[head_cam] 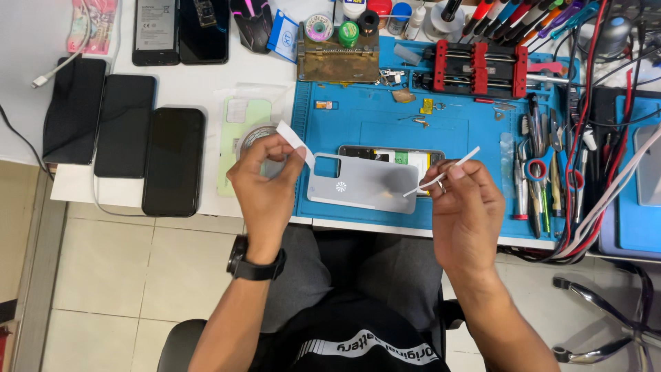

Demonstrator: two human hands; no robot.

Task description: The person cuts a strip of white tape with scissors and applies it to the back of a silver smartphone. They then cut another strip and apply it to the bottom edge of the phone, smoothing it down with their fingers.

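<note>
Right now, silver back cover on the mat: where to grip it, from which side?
Probably by the long near edge of the back cover, from the person's side. It lies flat, partly over the opened phone, so only its rim can be pinched. That edge is bare, and both the left hand and right hand hover near it.

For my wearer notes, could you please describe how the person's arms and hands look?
Both forearms are bare, with no sleeves in view. The left hand has a black watch strapped at the wrist. The right hand has no gloves or wristwear.
</note>
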